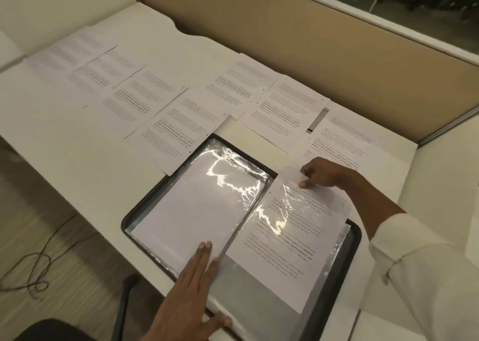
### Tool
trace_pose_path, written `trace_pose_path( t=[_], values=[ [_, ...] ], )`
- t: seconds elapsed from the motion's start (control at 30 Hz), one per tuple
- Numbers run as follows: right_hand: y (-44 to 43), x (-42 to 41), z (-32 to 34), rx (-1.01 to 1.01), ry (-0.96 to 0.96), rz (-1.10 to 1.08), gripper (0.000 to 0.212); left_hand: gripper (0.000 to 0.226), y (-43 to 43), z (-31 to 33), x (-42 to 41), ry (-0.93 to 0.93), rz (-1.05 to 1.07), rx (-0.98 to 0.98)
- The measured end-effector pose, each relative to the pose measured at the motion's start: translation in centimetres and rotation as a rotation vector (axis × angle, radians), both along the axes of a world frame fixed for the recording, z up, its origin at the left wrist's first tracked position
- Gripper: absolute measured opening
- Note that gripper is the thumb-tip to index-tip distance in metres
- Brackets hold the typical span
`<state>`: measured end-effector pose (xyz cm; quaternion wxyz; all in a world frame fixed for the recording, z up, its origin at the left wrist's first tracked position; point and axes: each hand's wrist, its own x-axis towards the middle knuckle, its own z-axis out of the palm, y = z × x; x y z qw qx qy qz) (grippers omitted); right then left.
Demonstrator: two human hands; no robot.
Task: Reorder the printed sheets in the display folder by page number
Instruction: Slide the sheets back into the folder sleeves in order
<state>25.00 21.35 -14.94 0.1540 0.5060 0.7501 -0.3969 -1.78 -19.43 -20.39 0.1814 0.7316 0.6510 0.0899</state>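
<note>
Right hand (324, 174) pinches top edge of sheet (290, 237), askew on right side of open folder (355, 233) on desk (77, 159); left hand (191, 283) flat, pressing left sleeve; paper looks thin and floppy, plastic slick, so grip at top corners.

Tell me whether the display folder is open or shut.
Open. The display folder lies spread flat, both halves showing; left hand presses one, right hand pinches a sheet.

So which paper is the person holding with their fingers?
The sheet on the folder's right side: the right hand pinches its top corner. The other printed sheets lie loose on the desk behind.
</note>
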Motion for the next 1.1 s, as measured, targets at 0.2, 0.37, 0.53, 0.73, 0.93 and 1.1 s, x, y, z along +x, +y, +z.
trace_pose_path(
  t=[0.2,0.37,0.53,0.73,0.93,1.1],
  values=[
    [-1.7,-0.5,0.0,-0.048,0.067,-0.054,0.027,0.119,-0.4,1.2,0.7,-0.075,0.051,-0.054],
    [-3.6,-1.6,0.2,-0.021,0.096,-0.119,0.049,0.118,-0.7,1.3,0.7,-0.093,0.073,-0.054],
    [-5.4,-2.3,-0.6,0.096,0.067,-0.188,0.057,0.116,-1.2,1.3,0.6,-0.103,0.074,-0.023],
    [-6.1,-1.8,-0.9,-0.007,0.168,-0.239,0.034,0.121,-1.5,1.0,0.7,-0.096,0.065,0.007],
    [-7.3,-2.1,-0.3,-0.015,0.217,-0.273,0.065,0.120,-1.6,0.3,0.6,-0.085,0.060,0.045],
    [-7.5,-2.4,-1.2,0.016,0.203,-0.332,0.078,0.120,-1.6,0.2,0.5,-0.097,0.068,0.041]
  ],
)
